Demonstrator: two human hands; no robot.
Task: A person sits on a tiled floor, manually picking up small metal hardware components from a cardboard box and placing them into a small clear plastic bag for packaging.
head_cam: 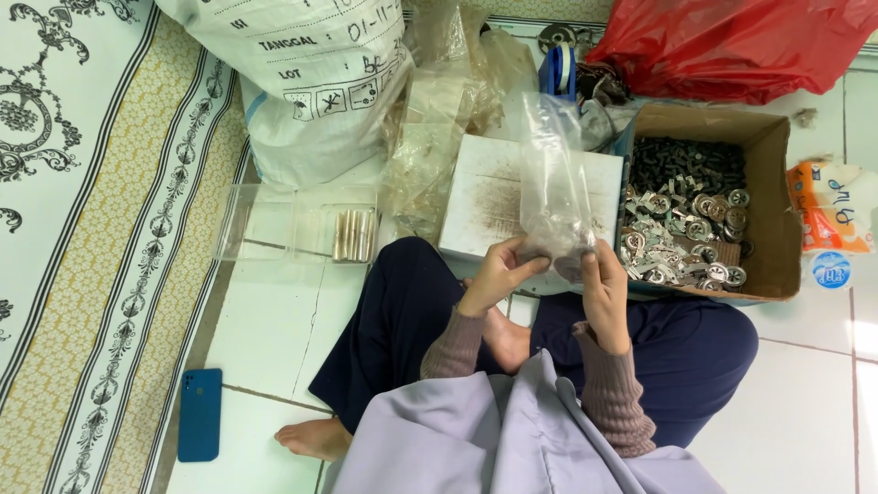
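Note:
I sit cross-legged on a white tiled floor. My left hand (497,273) and my right hand (604,279) both pinch the lower end of a small clear plastic bag (551,187), which stands upright between them. A few small metal parts show dimly at the bag's bottom. Behind the bag lies a white box lid (485,197) dusted with dark grit. To the right, a cardboard box (773,197) holds several round metal fittings and dark small parts.
A clear plastic tray (274,224) with metal rods sits at the left. A big white sack (311,73) and a heap of clear bags stand behind. A red plastic bag (732,41) lies top right. A blue phone (199,413) rests by the patterned mat.

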